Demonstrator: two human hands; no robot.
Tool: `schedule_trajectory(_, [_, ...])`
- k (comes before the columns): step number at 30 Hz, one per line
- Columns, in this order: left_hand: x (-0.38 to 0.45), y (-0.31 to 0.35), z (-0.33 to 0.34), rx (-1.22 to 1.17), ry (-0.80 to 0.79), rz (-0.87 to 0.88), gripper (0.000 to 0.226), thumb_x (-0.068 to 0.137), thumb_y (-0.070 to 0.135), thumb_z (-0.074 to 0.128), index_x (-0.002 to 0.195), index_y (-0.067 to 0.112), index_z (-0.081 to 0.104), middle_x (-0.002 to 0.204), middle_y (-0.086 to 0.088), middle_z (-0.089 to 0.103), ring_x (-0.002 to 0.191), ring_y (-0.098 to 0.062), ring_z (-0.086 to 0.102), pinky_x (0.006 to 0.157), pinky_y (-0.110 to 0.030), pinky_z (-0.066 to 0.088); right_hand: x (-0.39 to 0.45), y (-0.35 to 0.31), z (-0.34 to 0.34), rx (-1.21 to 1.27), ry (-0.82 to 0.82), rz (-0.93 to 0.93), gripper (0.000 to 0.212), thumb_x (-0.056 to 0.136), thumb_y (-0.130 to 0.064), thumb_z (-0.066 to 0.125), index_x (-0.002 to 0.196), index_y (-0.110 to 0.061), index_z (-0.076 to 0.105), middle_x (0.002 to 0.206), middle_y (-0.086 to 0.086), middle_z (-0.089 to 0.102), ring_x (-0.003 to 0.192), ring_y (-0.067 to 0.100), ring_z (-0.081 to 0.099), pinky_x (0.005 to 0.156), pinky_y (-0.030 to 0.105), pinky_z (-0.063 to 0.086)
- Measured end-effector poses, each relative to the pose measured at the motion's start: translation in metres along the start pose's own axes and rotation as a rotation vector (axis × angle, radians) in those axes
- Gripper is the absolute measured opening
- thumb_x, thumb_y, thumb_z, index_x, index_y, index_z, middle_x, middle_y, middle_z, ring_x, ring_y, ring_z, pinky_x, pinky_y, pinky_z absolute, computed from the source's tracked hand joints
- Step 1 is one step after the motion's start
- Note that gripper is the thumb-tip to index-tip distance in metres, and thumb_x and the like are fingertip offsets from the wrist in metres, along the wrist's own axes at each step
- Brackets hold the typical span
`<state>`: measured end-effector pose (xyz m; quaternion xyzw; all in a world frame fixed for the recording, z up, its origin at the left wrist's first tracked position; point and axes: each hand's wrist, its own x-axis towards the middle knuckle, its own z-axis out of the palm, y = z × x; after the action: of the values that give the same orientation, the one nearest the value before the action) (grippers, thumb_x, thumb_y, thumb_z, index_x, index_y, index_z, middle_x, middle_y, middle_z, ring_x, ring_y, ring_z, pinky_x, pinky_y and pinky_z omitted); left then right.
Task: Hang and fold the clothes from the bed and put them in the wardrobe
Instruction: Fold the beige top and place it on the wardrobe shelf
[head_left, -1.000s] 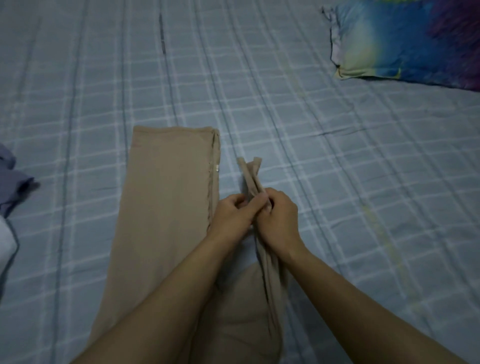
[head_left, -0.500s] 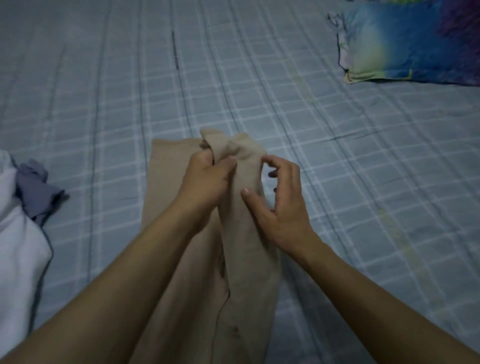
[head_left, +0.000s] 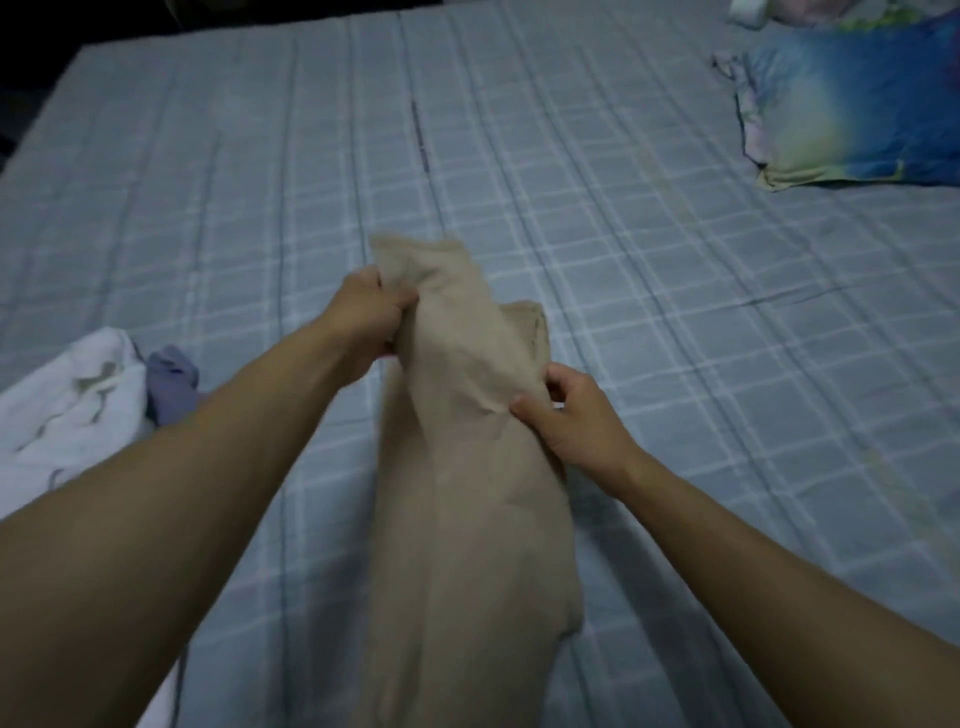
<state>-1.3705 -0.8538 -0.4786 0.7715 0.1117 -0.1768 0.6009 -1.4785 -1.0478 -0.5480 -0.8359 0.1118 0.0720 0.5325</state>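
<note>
While I held the beige trousers (head_left: 467, 467) over the middle of the bed (head_left: 649, 312), no brand, label or readable writing showed on any item in view. My left hand (head_left: 366, 317) was extended forward and raised, arm nearly straight, with fingers and thumb closed on the upper left corner of the lifted end of the garment. My right hand (head_left: 576, 418) sat lower and nearer to me, wrist bent slightly inward; its thumb and forefinger pinched a fold along the right edge of the fabric, and the remaining fingers were curled. Both forearms were bare and entered from the near edge of the view.

The trousers ran lengthwise from the near edge of the bed toward its centre. The far end was lifted off the sheet between my hands and was blurred; a second layer of the same cloth showed just behind it, beside my right hand. The lower part of the garment lay toward me; whether it rested flat I could not tell.

The bed carried a pale blue checked sheet. A white garment (head_left: 67, 415) lay crumpled at the left edge, with a lilac cloth (head_left: 174, 382) touching its right side. A blue and yellow pillow (head_left: 857, 104) lay at the far right corner, well apart from the trousers.
</note>
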Motion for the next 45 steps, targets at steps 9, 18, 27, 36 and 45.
schedule_trajectory(9, [-0.061,-0.128,0.013,0.852,-0.013,0.404,0.035,0.085,0.038,0.048,0.109,0.015,0.058,0.114,-0.009,0.058,0.102,-0.031,0.051,0.087,-0.044,0.046,-0.051,0.042,0.007,-0.071,-0.227,0.230,0.098,0.066,-0.056,0.081,0.143,-0.038,0.024,0.120,-0.004,0.063,0.105,0.013,0.064,0.094,0.036,0.051])
schedule_trajectory(18, [-0.146,-0.189,-0.013,0.693,-0.216,0.347,0.009,0.090,0.034,0.059,0.090,0.025,0.059,0.074,0.013,0.064,0.068,-0.005,0.058,0.068,-0.032,0.049,-0.124,0.061,0.000,0.167,-0.407,0.212,0.117,0.073,-0.003,0.083,0.152,-0.041,0.006,0.100,0.006,0.073,0.092,0.022,0.072,0.077,0.034,0.058])
schedule_trajectory(27, [-0.177,-0.190,0.012,0.436,-0.146,0.000,0.063,0.077,0.030,0.078,0.128,0.026,0.042,0.075,0.000,0.069,0.071,-0.011,0.065,0.070,-0.025,0.051,-0.151,0.077,0.015,0.292,-0.131,0.159,0.089,0.081,-0.003,0.075,0.149,-0.030,0.024,0.096,0.015,0.074,0.091,0.039,0.070,0.081,0.054,0.057])
schedule_trajectory(36, [-0.169,-0.177,0.003,0.663,-0.116,0.080,0.034,0.080,0.030,0.069,0.111,0.024,0.054,0.077,0.006,0.067,0.076,-0.013,0.064,0.077,-0.035,0.054,-0.143,0.075,0.012,-0.396,0.065,0.030,0.074,0.076,-0.036,0.079,0.139,-0.021,0.043,0.107,-0.002,0.057,0.095,0.006,0.058,0.079,0.020,0.044])
schedule_trajectory(45, [-0.052,-0.135,0.015,-0.087,0.007,-0.054,0.027,0.086,0.023,0.061,0.110,0.033,0.063,0.081,-0.004,0.061,0.064,-0.023,0.057,0.061,-0.034,0.050,-0.093,0.039,0.046,-0.674,0.063,-0.279,0.057,0.096,-0.040,0.048,0.147,-0.017,0.037,0.153,0.008,0.034,0.136,0.025,0.038,0.110,0.038,0.036])
